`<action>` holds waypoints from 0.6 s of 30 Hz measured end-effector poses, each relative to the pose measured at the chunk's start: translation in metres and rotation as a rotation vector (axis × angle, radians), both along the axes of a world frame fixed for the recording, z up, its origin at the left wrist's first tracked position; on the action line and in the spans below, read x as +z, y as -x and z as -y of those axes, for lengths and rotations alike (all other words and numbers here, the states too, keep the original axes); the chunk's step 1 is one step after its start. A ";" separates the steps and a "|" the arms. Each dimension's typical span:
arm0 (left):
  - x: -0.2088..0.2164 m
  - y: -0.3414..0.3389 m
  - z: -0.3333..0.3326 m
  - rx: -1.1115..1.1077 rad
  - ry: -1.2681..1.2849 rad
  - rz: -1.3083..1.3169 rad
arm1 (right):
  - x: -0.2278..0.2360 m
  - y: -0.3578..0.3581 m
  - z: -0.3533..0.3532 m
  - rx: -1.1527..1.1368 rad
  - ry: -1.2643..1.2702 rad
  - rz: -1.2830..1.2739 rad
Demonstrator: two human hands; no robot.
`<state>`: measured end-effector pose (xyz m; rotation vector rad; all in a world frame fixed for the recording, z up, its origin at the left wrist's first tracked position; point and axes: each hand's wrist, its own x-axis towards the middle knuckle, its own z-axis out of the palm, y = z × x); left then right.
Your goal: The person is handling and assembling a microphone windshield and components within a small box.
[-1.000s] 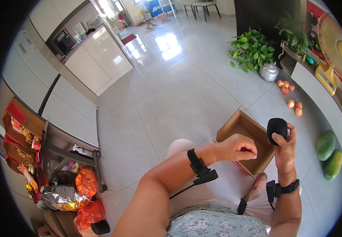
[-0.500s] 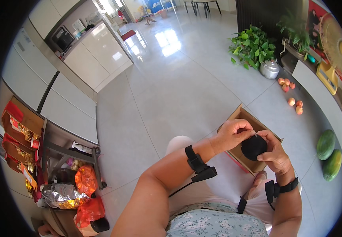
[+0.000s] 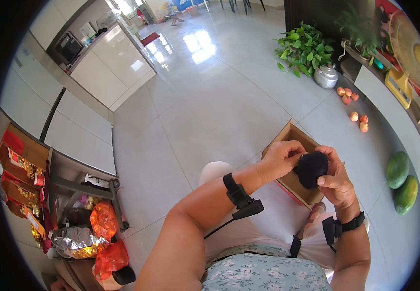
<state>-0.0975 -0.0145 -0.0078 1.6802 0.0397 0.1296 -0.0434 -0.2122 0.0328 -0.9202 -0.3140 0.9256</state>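
Observation:
A matte black ball (image 3: 312, 169), soft-looking and about palm-sized, is held up over an open cardboard box (image 3: 301, 138). My right hand (image 3: 338, 183) grips it from the right, with the thumb below and fingers curled over the top. At the ball's left edge my left hand (image 3: 282, 158) is closed in a pinch, its fingertips against the surface. Whatever fine part those fingertips hold is too small to make out. The box stands on the floor between my legs, and my hands hide part of its inside.
Two green-yellow melons (image 3: 398, 169) and several peaches (image 3: 354, 116) lie on the floor at right. Behind them are a metal kettle (image 3: 325, 76) and a leafy plant (image 3: 307, 48). At left stands a dark rack (image 3: 81, 186) beside orange bags (image 3: 104, 220). White cabinets (image 3: 115, 68) line the far left.
The ball has turned slightly in my right hand, and my left fingertips have shifted down along its left edge. The whole view has moved a little.

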 end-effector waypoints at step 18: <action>0.011 0.013 0.002 -0.414 -0.342 0.104 | -0.017 -0.013 0.000 -0.488 0.114 0.146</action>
